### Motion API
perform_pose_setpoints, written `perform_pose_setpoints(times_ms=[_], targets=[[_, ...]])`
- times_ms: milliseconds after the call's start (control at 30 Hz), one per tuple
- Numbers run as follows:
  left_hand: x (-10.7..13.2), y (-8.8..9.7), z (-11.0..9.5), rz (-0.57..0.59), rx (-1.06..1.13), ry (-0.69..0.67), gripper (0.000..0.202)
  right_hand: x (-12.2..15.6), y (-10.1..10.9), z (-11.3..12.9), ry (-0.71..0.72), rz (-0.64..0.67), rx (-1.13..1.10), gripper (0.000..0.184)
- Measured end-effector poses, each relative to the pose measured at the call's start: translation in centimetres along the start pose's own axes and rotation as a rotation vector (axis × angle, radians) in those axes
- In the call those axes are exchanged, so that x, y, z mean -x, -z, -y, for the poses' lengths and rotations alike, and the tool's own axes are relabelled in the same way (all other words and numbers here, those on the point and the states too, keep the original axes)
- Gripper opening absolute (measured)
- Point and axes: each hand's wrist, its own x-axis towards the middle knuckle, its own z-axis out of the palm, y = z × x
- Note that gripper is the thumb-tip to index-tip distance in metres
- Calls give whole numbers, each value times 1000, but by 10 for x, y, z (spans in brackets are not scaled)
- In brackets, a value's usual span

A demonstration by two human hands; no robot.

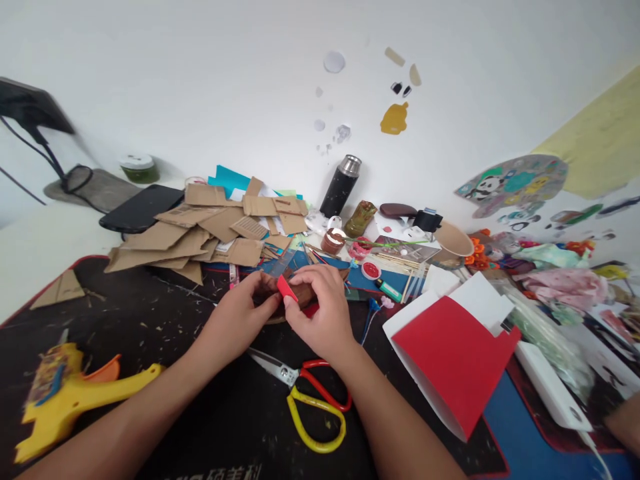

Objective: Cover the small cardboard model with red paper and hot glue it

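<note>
Between my two hands is a small folded piece of red paper (287,289), pinched at its edges by the fingertips. My left hand (245,305) grips its left side with thumb and finger. The thumb and curled fingers of my right hand (325,307) close on it from the right. A brown object (304,294) lies just behind the paper, partly hidden by my fingers, and I cannot make out its kind. Below the hands, scissors (310,400) with one red and one yellow handle rest on the black mat (210,427).
A yellow glue gun (75,400) lies at the left. Cardboard pieces (170,233) are piled at the back left, near a black thermos (341,187). To the right are a cut red sheet (450,360) and a white power strip (553,387). Part of another person (625,423) shows at the right edge.
</note>
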Motion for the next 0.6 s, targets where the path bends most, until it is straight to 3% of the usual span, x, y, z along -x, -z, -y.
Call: perform_pose_setpoints(times_ms=[600], targets=[[-1, -1, 3, 13, 89, 15, 31, -1, 2, -2, 9, 17, -15, 18]])
